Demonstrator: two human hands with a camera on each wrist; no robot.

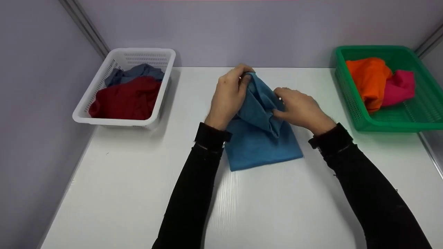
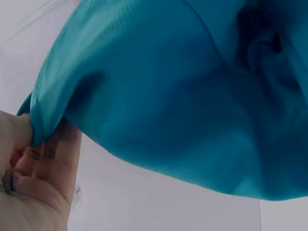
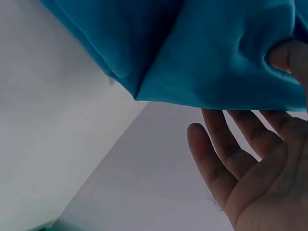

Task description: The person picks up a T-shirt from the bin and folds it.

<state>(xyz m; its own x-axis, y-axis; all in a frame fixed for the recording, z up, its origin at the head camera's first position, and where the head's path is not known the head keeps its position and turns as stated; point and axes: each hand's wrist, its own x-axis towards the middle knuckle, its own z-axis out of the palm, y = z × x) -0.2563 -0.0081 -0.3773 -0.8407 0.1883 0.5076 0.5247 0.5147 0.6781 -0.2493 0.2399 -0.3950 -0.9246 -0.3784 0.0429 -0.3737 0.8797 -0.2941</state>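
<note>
A blue cloth [image 1: 264,147] lies partly flat on the white table, its far part lifted and bunched between the two hands. My left hand [image 1: 229,94] pinches the raised far corner; in the left wrist view the cloth [image 2: 159,106] hangs from between thumb and fingers. On the other side my right hand [image 1: 300,109] grips the cloth's right edge. Seen from the right wrist, the thumb presses into the cloth [image 3: 211,62] while the fingers of the right hand [image 3: 264,163] reach behind it, their tips partly hidden.
To the left stands a white basket [image 1: 78,116] with a dark red cloth [image 1: 126,100] and a grey-blue cloth [image 1: 138,72]. A green basket [image 1: 398,127] at the right holds an orange cloth [image 1: 368,79] and a pink cloth [image 1: 399,88]. Behind the table rises a grey wall [image 1: 256,34].
</note>
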